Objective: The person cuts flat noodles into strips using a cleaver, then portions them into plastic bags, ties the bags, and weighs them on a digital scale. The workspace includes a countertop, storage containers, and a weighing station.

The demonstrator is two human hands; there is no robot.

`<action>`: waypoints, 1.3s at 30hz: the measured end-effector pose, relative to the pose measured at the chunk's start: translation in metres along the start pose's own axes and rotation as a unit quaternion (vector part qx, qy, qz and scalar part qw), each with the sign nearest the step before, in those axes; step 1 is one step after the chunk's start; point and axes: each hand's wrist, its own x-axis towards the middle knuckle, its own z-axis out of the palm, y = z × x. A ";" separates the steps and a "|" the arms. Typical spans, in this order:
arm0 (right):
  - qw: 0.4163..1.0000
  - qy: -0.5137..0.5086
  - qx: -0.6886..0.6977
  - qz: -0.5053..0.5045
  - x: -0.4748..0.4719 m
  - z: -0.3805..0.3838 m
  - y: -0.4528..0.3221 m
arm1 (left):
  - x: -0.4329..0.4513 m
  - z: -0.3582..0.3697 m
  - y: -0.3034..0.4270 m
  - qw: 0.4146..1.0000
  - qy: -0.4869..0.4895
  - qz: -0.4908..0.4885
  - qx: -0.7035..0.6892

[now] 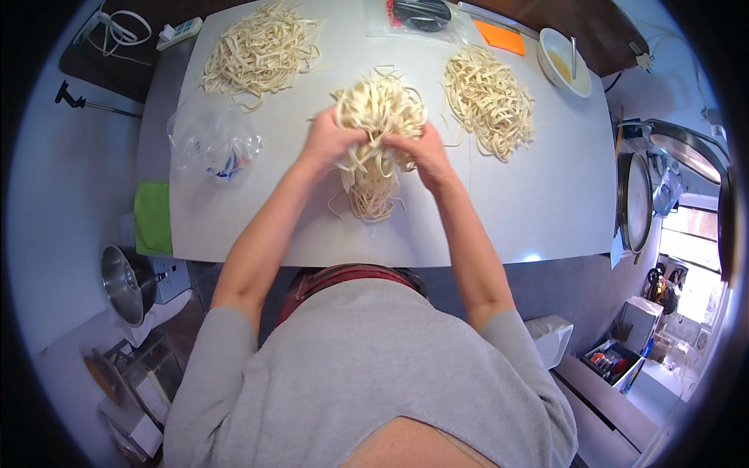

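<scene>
Both hands grip one bunch of flat, pale noodles [380, 108] above the middle of the white table [526, 193]. My left hand [332, 140] holds its left side, and my right hand [424, 152] holds its right side. The thumbs point toward each other across the front of the bunch, while most of the other fingers are hidden in or behind it. Below hang or lie more noodle strands [373, 199]; whether they touch the table I cannot tell. A loose noodle heap [260, 50] lies at the far left, and another noodle pile [490, 102] lies to the right.
A clear plastic bag [216, 143] lies left of my forearm. Along the back are a packaged dark item [421, 14], an orange scraper-like sheet [499, 37] and a white bowl [550, 64] with yellowish liquid and a utensil. A green cloth [153, 217] hangs at the left edge.
</scene>
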 end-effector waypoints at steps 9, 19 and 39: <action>0.993 0.033 -0.056 -0.100 -0.011 -0.034 -0.029 | -0.041 -0.002 0.142 0.978 -0.113 0.143 -0.096; 0.969 -0.002 -0.025 -0.244 -0.051 -0.012 -0.075 | 0.002 -0.046 0.064 0.904 -0.125 -0.023 0.409; 0.972 0.013 0.120 -0.202 -0.059 -0.005 -0.091 | 0.005 -0.009 0.097 0.988 -0.143 0.050 -0.031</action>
